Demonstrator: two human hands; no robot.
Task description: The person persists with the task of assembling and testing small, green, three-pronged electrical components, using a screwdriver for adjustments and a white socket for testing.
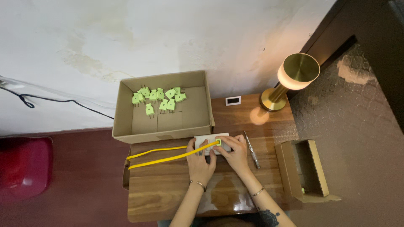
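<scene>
My left hand (199,161) rests on a white power strip (210,140) on the wooden table (168,193), fingers spread over its left end and over a yellow cable (164,159). My right hand (235,150) pinches a small green plug (218,142) at the end of that cable, pressed against the strip. The cable runs off to the left in two strands.
An open cardboard box (189,113) behind the strip holds several green plugs (158,98). A screwdriver (252,150) lies right of my right hand. A lit brass lamp (290,80) stands at the back right. A smaller cardboard box (305,170) sits off the table's right edge.
</scene>
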